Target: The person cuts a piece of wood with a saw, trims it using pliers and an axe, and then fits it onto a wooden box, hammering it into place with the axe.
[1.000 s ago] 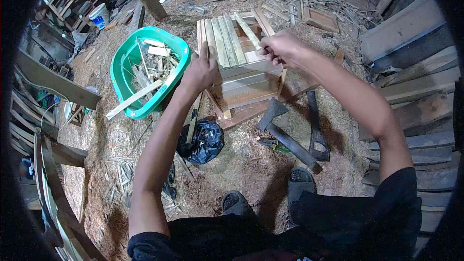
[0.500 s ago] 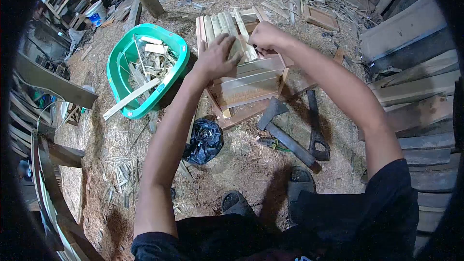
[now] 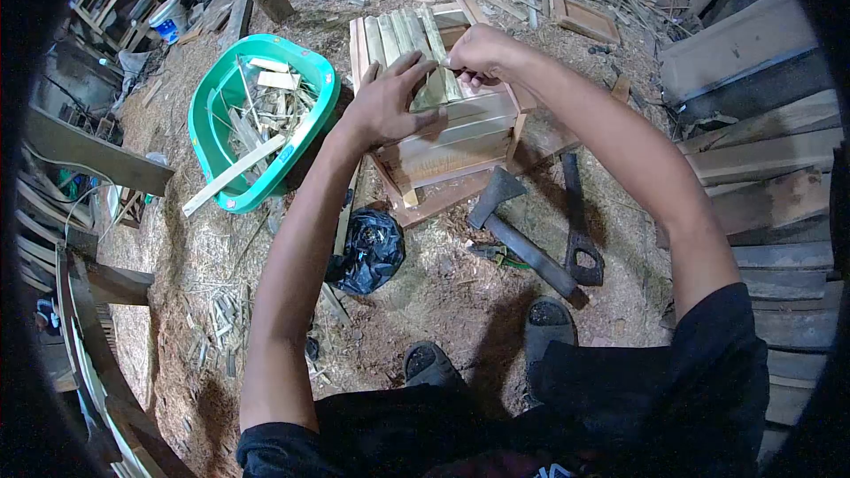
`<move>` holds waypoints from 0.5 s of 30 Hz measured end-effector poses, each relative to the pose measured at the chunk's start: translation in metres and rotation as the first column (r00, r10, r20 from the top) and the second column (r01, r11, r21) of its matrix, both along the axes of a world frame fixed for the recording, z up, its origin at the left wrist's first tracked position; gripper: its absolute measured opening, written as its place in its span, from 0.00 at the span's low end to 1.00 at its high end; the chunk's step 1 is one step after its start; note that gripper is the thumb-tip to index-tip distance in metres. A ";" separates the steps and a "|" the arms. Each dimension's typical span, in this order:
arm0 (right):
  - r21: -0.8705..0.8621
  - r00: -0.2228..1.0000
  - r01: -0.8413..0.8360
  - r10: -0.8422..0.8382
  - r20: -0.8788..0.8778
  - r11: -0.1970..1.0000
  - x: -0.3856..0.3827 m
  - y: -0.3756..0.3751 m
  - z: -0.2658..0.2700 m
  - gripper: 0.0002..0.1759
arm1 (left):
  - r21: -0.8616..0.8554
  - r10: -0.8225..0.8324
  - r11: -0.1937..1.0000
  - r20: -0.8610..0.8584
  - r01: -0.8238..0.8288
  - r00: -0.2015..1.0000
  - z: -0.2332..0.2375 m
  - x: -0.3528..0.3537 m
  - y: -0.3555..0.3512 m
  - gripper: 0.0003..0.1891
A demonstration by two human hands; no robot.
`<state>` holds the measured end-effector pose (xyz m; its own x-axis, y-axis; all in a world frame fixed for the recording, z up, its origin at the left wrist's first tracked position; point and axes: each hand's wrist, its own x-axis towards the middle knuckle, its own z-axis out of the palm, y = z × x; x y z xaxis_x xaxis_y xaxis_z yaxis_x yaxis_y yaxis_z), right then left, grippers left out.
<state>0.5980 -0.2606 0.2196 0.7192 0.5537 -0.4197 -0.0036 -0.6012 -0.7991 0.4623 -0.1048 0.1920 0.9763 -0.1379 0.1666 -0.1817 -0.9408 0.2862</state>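
Since a second ago the left hand point(image 3: 382, 108) has left the crate's left edge and come across onto its top. The right hand point(image 3: 478, 51) has drawn in towards it, swinging the thin pale wooden slat point(image 3: 435, 34) from its slanted lie until it runs nearly in line with the row already there. The small slatted wooden crate point(image 3: 460, 137) stands where it stood, on the sawdust-covered ground point(image 3: 443, 292) ahead of the person's feet.

The left hand now lies spread and flat, fingers splayed over the row of slats at the near edge of the crate's top. It presses down and closes round nothing. The right hand is curled tight, its fingertips pinching the slat's near end just beside the left fingertips, so the two hands almost touch. By my reading, the slat has gone from being carried to being seated. It rests on the crate's top at the right end of the row, steadied from both sides.

Just beside the crate's left side sits a green plastic basin point(image 3: 205, 115) holding wood offcuts. Near the crate's front right corner a dark hammer-like tool point(image 3: 524, 250) lies on the ground, with a black handsaw point(image 3: 574, 204) just beside it. A crumpled black plastic bag point(image 3: 372, 252) lies near the front left corner.
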 end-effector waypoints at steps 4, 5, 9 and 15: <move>0.046 1.000 -0.016 0.015 0.013 0.999 0.002 0.001 -0.006 0.06 | 0.023 0.003 1.000 0.004 -0.003 1.000 0.002 -0.003 -0.005 0.42; 0.056 1.000 -0.012 0.011 0.012 0.998 0.003 0.001 -0.008 0.06 | 0.019 -0.003 1.000 0.012 0.003 1.000 0.003 -0.004 -0.006 0.42; 0.078 0.999 -0.006 0.003 0.040 0.997 0.001 0.001 -0.010 0.05 | 0.033 -0.026 0.999 0.027 0.025 0.999 0.005 -0.004 -0.008 0.40; 0.012 0.985 -0.092 0.089 0.151 0.996 0.006 0.000 -0.013 0.07 | 0.041 -0.031 0.999 0.043 0.029 0.999 0.004 -0.005 -0.009 0.43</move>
